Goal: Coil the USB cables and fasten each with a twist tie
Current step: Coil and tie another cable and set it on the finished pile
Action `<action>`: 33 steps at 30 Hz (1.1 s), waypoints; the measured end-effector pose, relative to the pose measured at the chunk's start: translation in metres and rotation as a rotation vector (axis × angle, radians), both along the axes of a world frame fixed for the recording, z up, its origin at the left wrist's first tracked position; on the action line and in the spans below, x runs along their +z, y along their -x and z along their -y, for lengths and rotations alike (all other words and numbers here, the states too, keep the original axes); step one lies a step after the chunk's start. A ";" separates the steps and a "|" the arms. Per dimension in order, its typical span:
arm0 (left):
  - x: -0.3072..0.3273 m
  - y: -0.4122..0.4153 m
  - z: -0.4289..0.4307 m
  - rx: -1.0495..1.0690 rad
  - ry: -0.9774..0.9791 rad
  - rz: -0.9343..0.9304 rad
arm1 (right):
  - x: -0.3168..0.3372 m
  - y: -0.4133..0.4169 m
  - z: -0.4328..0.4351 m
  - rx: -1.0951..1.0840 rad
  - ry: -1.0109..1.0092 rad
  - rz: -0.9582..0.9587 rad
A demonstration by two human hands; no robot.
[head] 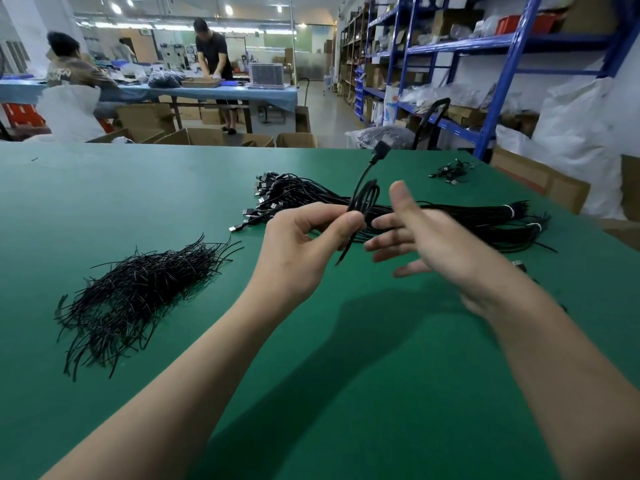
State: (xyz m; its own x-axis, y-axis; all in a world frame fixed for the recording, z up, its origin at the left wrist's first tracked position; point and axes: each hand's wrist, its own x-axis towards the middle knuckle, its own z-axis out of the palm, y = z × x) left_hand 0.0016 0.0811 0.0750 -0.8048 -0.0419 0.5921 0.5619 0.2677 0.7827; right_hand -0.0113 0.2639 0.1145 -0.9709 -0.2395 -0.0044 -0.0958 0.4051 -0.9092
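My left hand [304, 237] pinches a small coiled black USB cable [363, 197] above the green table [311, 358]; its plug sticks up and a loose end hangs below my fingers. Just to the right, my right hand [426, 233] is held with fingers spread and straight, holding nothing and not touching the coil. Behind both hands lies a long bundle of uncoiled black USB cables [450, 216], bound with white ties, plugs fanned out at its left end. A heap of black twist ties [138, 285] lies on the table at the left.
A few finished small coils [452, 171] lie at the table's far right. Cardboard boxes stand beyond the far edge, blue shelving [498, 64] at the right. Two people work at a blue table [221, 91] in the background.
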 end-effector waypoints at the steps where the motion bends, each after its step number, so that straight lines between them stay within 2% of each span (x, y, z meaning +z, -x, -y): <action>1: -0.001 -0.002 -0.004 0.013 0.026 -0.031 | -0.006 0.000 0.005 0.080 0.092 0.116; 2: -0.002 -0.003 -0.009 0.017 0.046 -0.057 | -0.011 0.000 0.009 0.161 0.194 0.201; 4: -0.005 -0.007 -0.017 -0.010 0.057 -0.083 | -0.016 -0.001 0.014 0.256 0.409 0.251; 7: -0.009 -0.010 -0.023 -0.037 0.059 -0.081 | -0.019 -0.002 0.019 0.146 0.562 0.146; 13: -0.013 -0.013 -0.027 -0.023 0.066 -0.012 | -0.022 -0.004 0.028 -0.034 0.431 -0.052; 22: -0.018 -0.014 -0.035 0.002 -0.052 0.084 | -0.021 -0.008 0.028 0.021 0.447 -0.136; 26: -0.023 -0.015 -0.040 -0.042 -0.199 0.120 | -0.016 -0.008 0.025 -0.006 0.485 -0.144; 30: -0.026 -0.022 -0.048 0.057 -0.261 0.009 | -0.018 -0.007 0.028 -0.016 0.465 -0.180; 33: -0.019 -0.020 -0.040 0.125 -0.472 -0.015 | -0.017 -0.002 0.023 -0.119 0.416 -0.271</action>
State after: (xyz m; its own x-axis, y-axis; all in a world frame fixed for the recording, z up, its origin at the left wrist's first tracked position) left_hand 0.0217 0.1209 0.0561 -0.7680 -0.4042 0.4968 0.5605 -0.0487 0.8268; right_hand -0.0092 0.2408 0.0978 -0.9445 -0.0553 0.3238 -0.3260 0.0366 -0.9447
